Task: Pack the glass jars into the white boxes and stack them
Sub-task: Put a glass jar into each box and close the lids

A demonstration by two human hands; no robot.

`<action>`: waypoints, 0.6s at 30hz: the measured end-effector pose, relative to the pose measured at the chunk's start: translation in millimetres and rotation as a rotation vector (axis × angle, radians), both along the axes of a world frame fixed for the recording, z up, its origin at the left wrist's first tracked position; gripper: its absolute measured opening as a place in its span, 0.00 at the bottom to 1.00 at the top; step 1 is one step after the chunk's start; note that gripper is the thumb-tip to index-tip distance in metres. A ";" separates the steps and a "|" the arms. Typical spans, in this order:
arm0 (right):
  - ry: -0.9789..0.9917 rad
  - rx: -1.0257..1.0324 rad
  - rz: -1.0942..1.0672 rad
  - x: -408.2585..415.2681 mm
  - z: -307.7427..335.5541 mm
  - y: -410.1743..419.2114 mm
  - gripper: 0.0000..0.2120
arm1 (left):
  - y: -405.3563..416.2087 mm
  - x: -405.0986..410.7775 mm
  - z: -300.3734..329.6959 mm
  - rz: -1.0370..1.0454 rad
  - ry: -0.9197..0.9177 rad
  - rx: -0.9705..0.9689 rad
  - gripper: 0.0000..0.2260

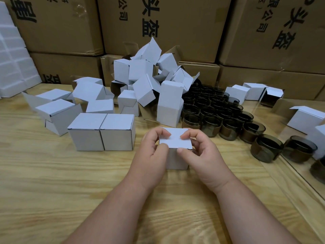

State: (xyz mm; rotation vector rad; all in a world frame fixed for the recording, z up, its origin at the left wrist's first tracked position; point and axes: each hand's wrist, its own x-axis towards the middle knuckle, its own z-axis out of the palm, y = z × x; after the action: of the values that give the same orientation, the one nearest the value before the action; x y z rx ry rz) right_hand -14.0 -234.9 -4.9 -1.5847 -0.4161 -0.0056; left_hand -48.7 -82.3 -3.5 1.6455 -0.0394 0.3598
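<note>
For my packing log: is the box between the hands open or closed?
Closed: the white box has its lid lying flat, both hands pressing it.

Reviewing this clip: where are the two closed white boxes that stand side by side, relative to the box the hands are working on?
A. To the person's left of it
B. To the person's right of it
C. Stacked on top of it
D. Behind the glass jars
A: the two closed boxes stand touching each other on the table, to the left of the box that the left hand and right hand hold.
</note>
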 end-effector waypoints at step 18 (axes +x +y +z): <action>-0.170 -0.323 -0.164 40.8 -14.0 53.7 0.20 | 109.3 3.1 13.2 1.005 -0.084 0.198 0.23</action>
State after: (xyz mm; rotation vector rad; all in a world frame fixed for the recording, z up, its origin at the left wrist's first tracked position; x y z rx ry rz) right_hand 26.8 -181.2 -19.0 -1.9422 -0.4340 -0.2089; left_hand -45.6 27.0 9.7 1.7432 0.7309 1.2120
